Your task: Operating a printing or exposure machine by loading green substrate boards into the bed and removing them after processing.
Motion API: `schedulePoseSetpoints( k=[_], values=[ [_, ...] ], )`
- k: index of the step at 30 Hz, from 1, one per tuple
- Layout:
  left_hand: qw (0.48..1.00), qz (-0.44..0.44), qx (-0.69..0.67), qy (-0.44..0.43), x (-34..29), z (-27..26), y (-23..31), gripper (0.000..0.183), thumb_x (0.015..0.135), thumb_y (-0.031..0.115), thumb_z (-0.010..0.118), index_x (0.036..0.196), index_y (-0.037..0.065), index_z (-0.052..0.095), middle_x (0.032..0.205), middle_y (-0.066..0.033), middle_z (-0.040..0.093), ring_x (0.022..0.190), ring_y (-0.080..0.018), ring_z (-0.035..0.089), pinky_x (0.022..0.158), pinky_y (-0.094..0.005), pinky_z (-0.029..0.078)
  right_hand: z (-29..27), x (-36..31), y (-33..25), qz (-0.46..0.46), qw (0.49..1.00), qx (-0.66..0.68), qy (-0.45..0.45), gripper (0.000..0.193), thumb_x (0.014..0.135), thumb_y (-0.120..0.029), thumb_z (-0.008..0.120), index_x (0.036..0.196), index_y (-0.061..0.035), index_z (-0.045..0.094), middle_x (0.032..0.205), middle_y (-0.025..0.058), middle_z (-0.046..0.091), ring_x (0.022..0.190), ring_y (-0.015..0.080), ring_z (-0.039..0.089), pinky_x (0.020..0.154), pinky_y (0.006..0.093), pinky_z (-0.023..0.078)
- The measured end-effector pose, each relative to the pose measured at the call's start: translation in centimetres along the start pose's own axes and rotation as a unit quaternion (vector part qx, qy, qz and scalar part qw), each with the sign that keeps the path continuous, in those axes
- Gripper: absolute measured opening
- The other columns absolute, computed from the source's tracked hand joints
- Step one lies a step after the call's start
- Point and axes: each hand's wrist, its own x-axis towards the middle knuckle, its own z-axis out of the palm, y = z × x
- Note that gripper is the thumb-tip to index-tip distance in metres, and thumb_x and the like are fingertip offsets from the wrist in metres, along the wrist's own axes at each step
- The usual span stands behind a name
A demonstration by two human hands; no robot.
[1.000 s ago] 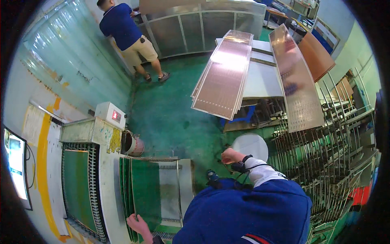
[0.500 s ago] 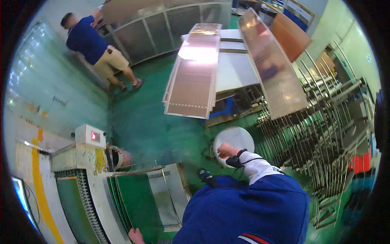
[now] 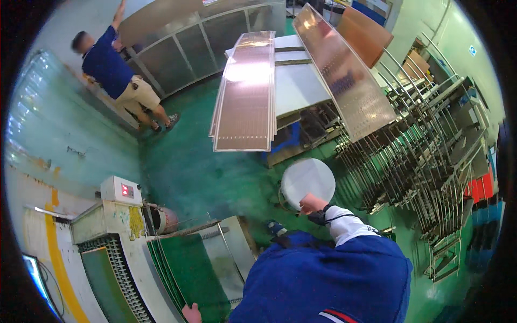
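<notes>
The person's left hand [image 3: 191, 313] is at the lower edge of the view, at the near end of several green panels [image 3: 186, 264] that stand on edge, close together, in a rack just right of a pale machine [image 3: 126, 245]. The thumb points up beside the panel edges, but the fingers are partly cut off by the frame, so I cannot tell whether the hand is closed on a panel or only rests against it. The right hand [image 3: 312, 204] is held out in front of the body, its fingers bent inward and its spread narrow; how far they close cannot be told. In the view it overlaps the near rim of a round white stool top [image 3: 308, 180], and whether the 2 touch is unclear. Right of the green panels, a metal bar [image 3: 230, 250] crosses in front of a grey sheet [image 3: 212, 245]. On the machine, 1 more green panel [image 3: 105, 280] lies beside a row of rollers [image 3: 125, 280], and a white control box [image 3: 116, 191] with a red display sits farther back, near a bucket [image 3: 162, 219]. Beyond the stool, a stack of copper-coloured plates [image 3: 245, 102] and 1 separate plate [image 3: 347, 75] lie on a white-topped counter [image 3: 302, 90]. Metal racks [image 3: 420, 161] crowd the right side. At upper left, a co-worker [image 3: 110, 67] in a navy shirt reaches up.
</notes>
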Motion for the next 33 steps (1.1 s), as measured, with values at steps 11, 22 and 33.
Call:
schedulePoseSetpoints(
  k=[11, 22, 33],
  values=[
    [0.988, 0.019, -0.008, 0.153, 6.7, 6.8, -9.9, 0.017, 0.071, 0.009, 0.065, 0.083, -0.002, 0.061, 0.072, -0.0200, 0.059, 0.070, -0.0388, 0.057, 0.062, -0.0444, 0.043, 4.9, 5.7, 4.2, 0.005, 1.000, -0.008, -0.003, 0.011, 0.072, -0.014, 0.064, 0.071, -0.0023, 0.064, 0.064, 0.0114, 0.063, 0.056, 0.0246, 0.063, 0.048, 0.0374, 0.052],
    [0.977, 0.033, -0.087, 0.192, 1.7, -3.1, -7.7, 0.020, 0.070, 0.014, 0.067, 0.080, -0.002, 0.062, 0.066, -0.0197, 0.059, 0.063, -0.0347, 0.058, 0.060, -0.0411, 0.044, 1.1, 4.2, -1.7, -0.229, 0.938, -0.252, -0.073, 0.015, 0.072, -0.012, 0.059, 0.059, -0.0060, 0.058, 0.051, 0.0076, 0.052, 0.045, 0.0179, 0.053, 0.035, 0.0310, 0.037],
    [0.870, -0.028, -0.367, 0.330, -10.1, -15.3, -16.4, 0.038, 0.079, 0.028, 0.062, 0.102, -0.002, 0.057, 0.103, -0.0147, 0.055, 0.092, -0.0278, 0.054, 0.080, -0.0381, 0.043, 3.0, 8.8, -5.9, -0.415, 0.865, -0.279, -0.034, 0.011, 0.061, -0.014, 0.068, 0.066, -0.0087, 0.060, 0.058, 0.0053, 0.057, 0.053, 0.0222, 0.058, 0.045, 0.0378, 0.042]
  ],
)
